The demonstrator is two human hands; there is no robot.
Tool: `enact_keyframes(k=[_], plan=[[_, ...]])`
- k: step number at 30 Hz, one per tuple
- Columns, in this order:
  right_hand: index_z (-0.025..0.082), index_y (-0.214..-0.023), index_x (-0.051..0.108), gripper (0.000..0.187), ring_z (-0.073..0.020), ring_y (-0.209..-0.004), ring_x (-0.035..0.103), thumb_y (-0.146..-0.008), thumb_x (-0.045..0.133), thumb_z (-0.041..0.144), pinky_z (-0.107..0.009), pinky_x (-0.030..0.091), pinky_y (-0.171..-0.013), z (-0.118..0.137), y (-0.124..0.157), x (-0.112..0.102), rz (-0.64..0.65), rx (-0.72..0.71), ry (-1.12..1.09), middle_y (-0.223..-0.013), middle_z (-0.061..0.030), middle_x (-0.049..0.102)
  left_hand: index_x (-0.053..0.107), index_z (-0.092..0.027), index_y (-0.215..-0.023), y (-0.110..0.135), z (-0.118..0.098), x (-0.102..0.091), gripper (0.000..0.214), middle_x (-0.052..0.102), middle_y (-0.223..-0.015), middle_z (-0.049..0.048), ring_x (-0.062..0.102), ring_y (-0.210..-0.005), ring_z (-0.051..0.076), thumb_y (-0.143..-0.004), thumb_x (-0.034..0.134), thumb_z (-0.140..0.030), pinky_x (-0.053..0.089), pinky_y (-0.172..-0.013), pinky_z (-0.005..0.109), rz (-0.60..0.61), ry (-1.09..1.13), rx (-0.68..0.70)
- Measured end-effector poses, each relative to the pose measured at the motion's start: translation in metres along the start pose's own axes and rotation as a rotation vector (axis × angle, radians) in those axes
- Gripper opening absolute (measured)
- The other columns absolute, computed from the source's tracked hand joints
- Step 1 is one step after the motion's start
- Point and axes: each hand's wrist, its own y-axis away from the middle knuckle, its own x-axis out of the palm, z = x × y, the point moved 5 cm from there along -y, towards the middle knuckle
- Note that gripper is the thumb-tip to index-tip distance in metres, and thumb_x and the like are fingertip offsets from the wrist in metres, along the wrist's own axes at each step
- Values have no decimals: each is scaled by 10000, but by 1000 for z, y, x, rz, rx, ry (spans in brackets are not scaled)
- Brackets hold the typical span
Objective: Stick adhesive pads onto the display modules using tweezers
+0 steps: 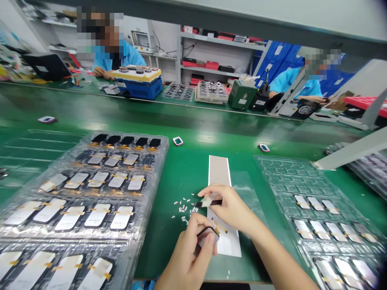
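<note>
My left hand (186,253) is shut on a small black-framed display panel (208,235), tilted and partly hidden by my fingers. My right hand (226,205) pinches a thin black strip (211,203) with a white piece at its end. Below both hands lies a long white paper sheet (228,241) with a grey-beige upper section and small yellowish tabs stuck to it. Several tiny white bits (183,209) are scattered on the green mat just left of the sheet.
A clear plastic tray (81,189) of display panels with yellow tape lies to my left, and another tray (317,201) with similar panels lies to my right. Several small pink-edged parts rest on the green bench. Co-workers in blue sit beyond, with equipment and shelves.
</note>
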Motion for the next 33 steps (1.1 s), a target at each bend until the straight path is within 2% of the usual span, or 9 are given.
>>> enact_keyframes(k=[2, 3, 6, 11, 16, 20, 22, 28, 33], plan=[[187, -836, 695, 89, -133, -728, 587, -792, 617, 190, -242, 442, -679, 0, 6, 0, 51, 42, -112, -830, -20, 684, 440, -219, -989, 0, 1, -4, 303, 603, -669, -16, 479, -568, 113, -1027, 424, -520, 333, -549, 229, -82, 59, -22], [178, -805, 689, 106, -120, -670, 567, -817, 631, 266, -229, 433, -629, 1, 11, 1, 86, 64, -166, -784, -19, 676, 441, -220, -995, 1, 1, -5, 314, 603, -658, -22, 465, -550, 107, -1020, 438, -533, 328, -542, 228, -111, 80, -30], [163, -729, 669, 293, -79, -510, 440, -816, 677, 443, -206, 351, -497, -1, 24, 6, 185, 118, -302, -629, 6, 603, 457, -214, -1008, 1, -1, -9, 337, 568, -614, -50, 419, -508, 93, -1000, 480, -551, 317, -524, 224, -161, 118, -57], [160, -734, 686, 427, -83, -540, 403, -791, 705, 583, -211, 296, -494, -9, 38, 13, 184, 148, -415, -616, 7, 553, 441, -222, -953, 0, -3, -10, 365, 485, -587, -77, 400, -505, 97, -959, 542, -573, 308, -514, 220, -185, 114, -94], [164, -728, 696, 367, -64, -482, 231, -837, 691, 515, -226, 155, -457, -10, 43, 12, 108, 142, -399, -527, 52, 423, 423, -228, -926, 0, 0, -9, 357, 456, -611, -70, 395, -540, 108, -979, 498, -573, 301, -527, 218, -150, 86, -111], [172, -748, 711, 245, -65, -508, 292, -865, 678, 385, -232, 212, -481, -2, 48, 9, -8, 72, -308, -648, 16, 569, 392, -240, -969, -1, 1, -6, 399, 468, -608, -75, 358, -528, 109, -965, 475, -630, 239, -503, 218, -87, 143, -111], [186, -758, 720, 194, -68, -522, 331, -869, 670, 337, -229, 249, -497, 4, 51, 7, -68, -1, -232, -681, 14, 591, 382, -243, -965, -2, 1, -5, 410, 464, -603, -85, 346, -524, 103, -955, 493, -637, 248, -516, 217, -73, 172, -99], [213, -780, 728, 187, -70, -501, 339, -901, 645, 329, -230, 283, -500, 11, 55, 5, -129, -102, -109, -638, 40, 534, 397, -234, -961, -3, 1, -4, 394, 428, -594, -98, 316, -525, 88, -967, 493, -617, 268, -532, 218, -76, 202, -161], [212, -780, 727, 200, -81, -502, 357, -911, 634, 331, -240, 295, -507, 13, 58, 5, -166, -144, -52, -593, 50, 466, 415, -226, -972, -2, 2, -4, 362, 407, -634, -83, 348, -572, 95, -987, 492, -580, 274, -534, 214, -60, 212, -142]])
